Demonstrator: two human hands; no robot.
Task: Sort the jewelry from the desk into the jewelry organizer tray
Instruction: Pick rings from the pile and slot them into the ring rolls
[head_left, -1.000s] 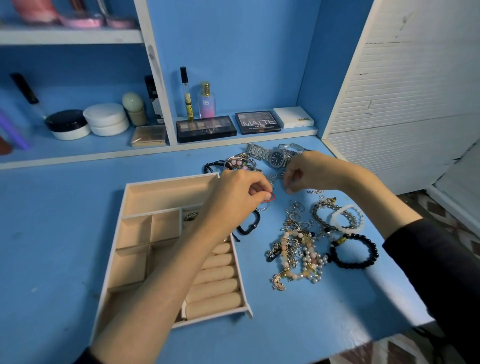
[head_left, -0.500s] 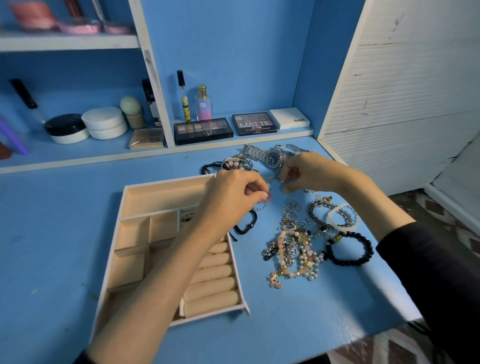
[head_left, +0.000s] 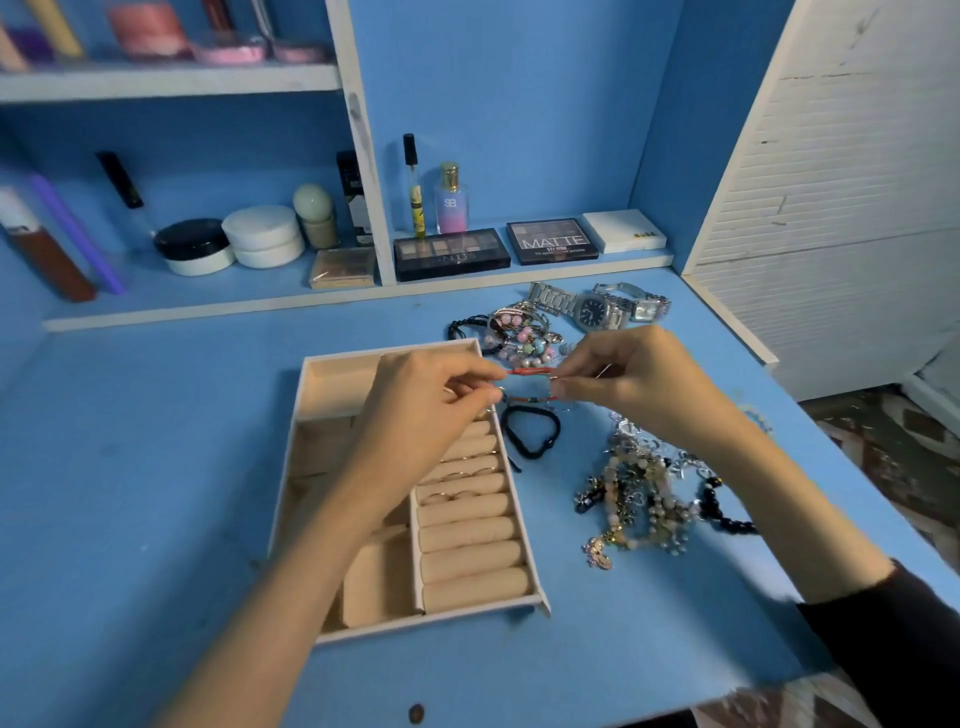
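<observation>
A thin red bracelet (head_left: 527, 384) is stretched between both hands above the tray's right edge. My left hand (head_left: 431, 400) pinches its left end and my right hand (head_left: 631, 382) pinches its right end. The beige organizer tray (head_left: 332, 371) lies on the blue desk, with rings tucked between its padded rolls (head_left: 467, 525). A black cord bracelet (head_left: 532, 431) lies just right of the tray. A tangled heap of beaded jewelry (head_left: 636, 493) sits under my right forearm, and a black bead bracelet (head_left: 719, 512) lies partly hidden beside it.
Two silver watches (head_left: 597, 309) and pastel bead bracelets (head_left: 519, 338) lie at the desk's back. Makeup palettes (head_left: 449, 253), a perfume bottle (head_left: 451, 200) and jars (head_left: 262, 236) stand on the low shelf behind. A white slatted panel (head_left: 841, 208) borders the desk on the right.
The hands have drawn apart, pulling the red bracelet out into a visible loop between them. The view has shifted so the tray sits further right in the frame.
</observation>
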